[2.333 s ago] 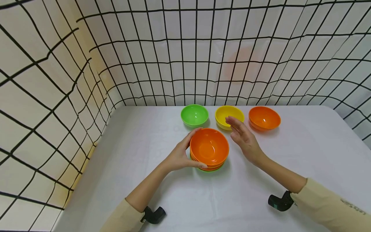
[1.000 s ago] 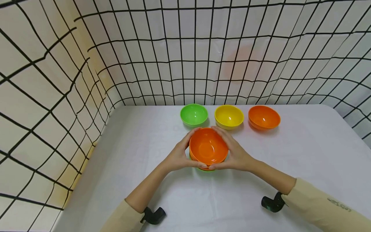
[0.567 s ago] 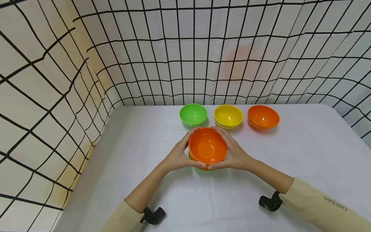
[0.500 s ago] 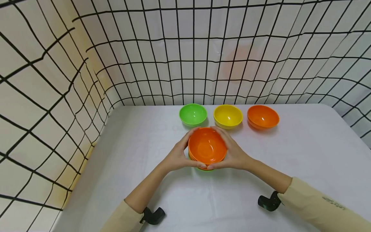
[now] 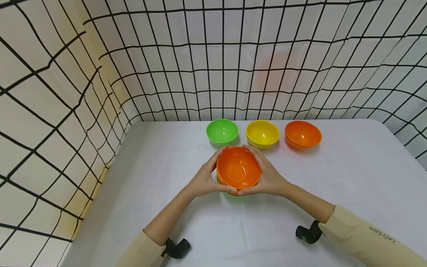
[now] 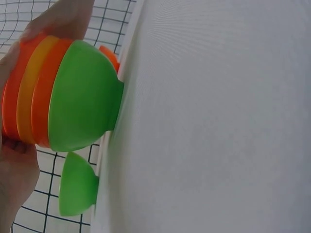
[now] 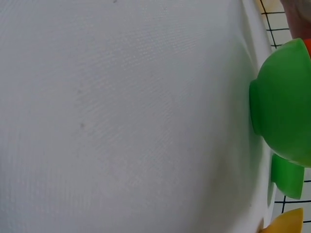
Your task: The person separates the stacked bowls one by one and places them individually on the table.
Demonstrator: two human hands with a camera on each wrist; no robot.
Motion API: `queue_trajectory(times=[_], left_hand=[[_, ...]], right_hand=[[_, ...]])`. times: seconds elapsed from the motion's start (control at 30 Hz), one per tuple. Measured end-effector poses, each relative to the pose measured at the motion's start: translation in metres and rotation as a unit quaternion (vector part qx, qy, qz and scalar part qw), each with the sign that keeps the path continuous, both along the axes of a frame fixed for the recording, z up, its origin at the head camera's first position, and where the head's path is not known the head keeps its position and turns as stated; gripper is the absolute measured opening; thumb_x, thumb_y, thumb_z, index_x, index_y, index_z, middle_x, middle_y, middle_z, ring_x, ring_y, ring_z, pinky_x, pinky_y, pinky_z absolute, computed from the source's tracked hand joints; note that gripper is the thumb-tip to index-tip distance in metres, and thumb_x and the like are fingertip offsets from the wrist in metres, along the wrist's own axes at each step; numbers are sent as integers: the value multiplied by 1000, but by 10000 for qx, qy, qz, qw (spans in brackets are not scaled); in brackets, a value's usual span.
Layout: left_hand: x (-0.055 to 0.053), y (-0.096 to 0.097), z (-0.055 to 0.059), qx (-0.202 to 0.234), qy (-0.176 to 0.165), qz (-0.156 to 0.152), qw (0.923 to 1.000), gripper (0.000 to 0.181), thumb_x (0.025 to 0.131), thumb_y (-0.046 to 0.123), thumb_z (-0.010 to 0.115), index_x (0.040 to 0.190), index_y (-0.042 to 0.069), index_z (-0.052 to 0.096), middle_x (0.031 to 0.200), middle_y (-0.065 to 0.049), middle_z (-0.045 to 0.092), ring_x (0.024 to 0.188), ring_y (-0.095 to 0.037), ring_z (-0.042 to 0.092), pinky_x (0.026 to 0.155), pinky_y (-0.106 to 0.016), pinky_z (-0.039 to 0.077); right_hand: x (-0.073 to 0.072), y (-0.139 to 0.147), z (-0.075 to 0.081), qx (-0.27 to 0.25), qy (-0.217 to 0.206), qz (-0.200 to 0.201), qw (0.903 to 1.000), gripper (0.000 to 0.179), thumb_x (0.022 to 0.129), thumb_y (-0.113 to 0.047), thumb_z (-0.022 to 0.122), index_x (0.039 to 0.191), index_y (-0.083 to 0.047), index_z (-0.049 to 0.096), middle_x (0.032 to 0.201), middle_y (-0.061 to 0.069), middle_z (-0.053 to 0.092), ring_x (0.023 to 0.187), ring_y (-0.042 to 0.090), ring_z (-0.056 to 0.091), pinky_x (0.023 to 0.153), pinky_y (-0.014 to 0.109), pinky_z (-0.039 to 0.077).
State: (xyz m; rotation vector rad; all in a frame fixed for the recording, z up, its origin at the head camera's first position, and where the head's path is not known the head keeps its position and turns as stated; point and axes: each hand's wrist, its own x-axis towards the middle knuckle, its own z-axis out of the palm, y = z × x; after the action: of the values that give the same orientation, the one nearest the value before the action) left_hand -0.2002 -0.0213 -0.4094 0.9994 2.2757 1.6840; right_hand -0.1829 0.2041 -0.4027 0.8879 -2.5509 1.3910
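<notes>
A stack of nested bowls stands on the white table, topped by an orange bowl [image 5: 238, 167]. In the left wrist view a yellow-orange bowl [image 6: 31, 92] and another orange one sit under it, and a green bowl [image 6: 80, 99] forms the base, its foot at the cloth. My left hand [image 5: 206, 181] grips the stack's left side near the top, thumb along the front. From the right side my right hand [image 5: 272, 177] grips it too, and the two thumb tips meet at the front. In the right wrist view mostly the green base bowl [image 7: 284, 104] shows.
Behind the stack, a green bowl [image 5: 222, 132], a yellow bowl [image 5: 262, 134] and an orange bowl [image 5: 303, 134] stand in a row near the table's far edge. Black grid netting [image 5: 223, 70] rises behind the white table [image 5: 360, 167] and along its left side.
My right hand has come in from the right, over by the yellow bowl, and now grips the stack. The left hand has kept its grip, and the stack has stayed in place.
</notes>
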Motion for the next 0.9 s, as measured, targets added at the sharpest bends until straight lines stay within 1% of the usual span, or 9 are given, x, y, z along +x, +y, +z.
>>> queue_trajectory(times=[0.07,0.2,0.3,0.43,0.63,0.67,0.73,0.87,0.9], left_hand=[[1,0,0,-21,-21,14,10000,110,60,22,88,145,34,19,141,12,38,130,-8,36,108,-39,33],[3,-1,1,-73,-52,56,9999,110,61,24,87,147,28,19,141,13,38,129,-8,37,108,-39,33],[4,-1,1,-93,-35,86,9999,110,60,23,88,147,27,19,141,12,38,129,-9,37,107,-40,34],[3,-1,0,-89,8,113,9999,112,59,24,88,146,32,19,141,12,38,129,-9,37,107,-39,34],[2,0,-3,143,120,43,9998,107,57,22,89,144,27,27,139,10,41,128,-9,39,107,-34,36],[4,-1,0,163,120,39,9998,106,57,20,89,144,24,29,139,8,42,128,-9,39,106,-33,36],[5,-1,-1,134,153,68,9998,104,57,20,89,143,24,30,139,10,42,128,-8,39,107,-30,35],[13,-3,14,106,113,57,9999,102,60,13,87,144,13,30,141,1,42,129,-13,40,107,-33,35],[13,-3,14,111,112,47,9999,101,60,13,87,144,13,30,141,1,42,129,-13,40,107,-32,35]], right_hand=[[1,0,0,19,74,-35,10000,116,52,-24,91,145,-12,23,141,5,35,124,22,39,94,43,48],[4,-3,3,21,233,-76,9997,116,50,-17,92,143,-4,23,139,11,37,123,27,40,93,47,47],[11,-7,14,-21,292,-59,9996,115,49,-10,91,141,4,24,136,18,39,121,32,41,92,50,47],[20,-12,29,-103,192,-108,9997,111,49,-4,89,139,8,25,133,23,41,119,34,43,92,48,48],[24,-13,33,-238,93,-253,9994,107,50,-2,88,137,10,26,132,24,42,119,36,43,92,50,47],[24,-13,33,-268,78,-270,9992,107,51,-2,88,137,10,26,133,24,41,119,36,43,92,51,47],[25,-13,34,-299,19,-298,9991,107,51,-2,88,137,10,26,134,24,41,120,36,42,92,51,46],[24,-14,35,-340,-61,-298,9990,108,51,-1,88,139,9,25,135,24,40,121,36,42,93,50,46],[24,-14,36,-338,-70,-305,9989,108,51,-1,88,139,8,25,135,24,40,121,35,41,93,50,46]])
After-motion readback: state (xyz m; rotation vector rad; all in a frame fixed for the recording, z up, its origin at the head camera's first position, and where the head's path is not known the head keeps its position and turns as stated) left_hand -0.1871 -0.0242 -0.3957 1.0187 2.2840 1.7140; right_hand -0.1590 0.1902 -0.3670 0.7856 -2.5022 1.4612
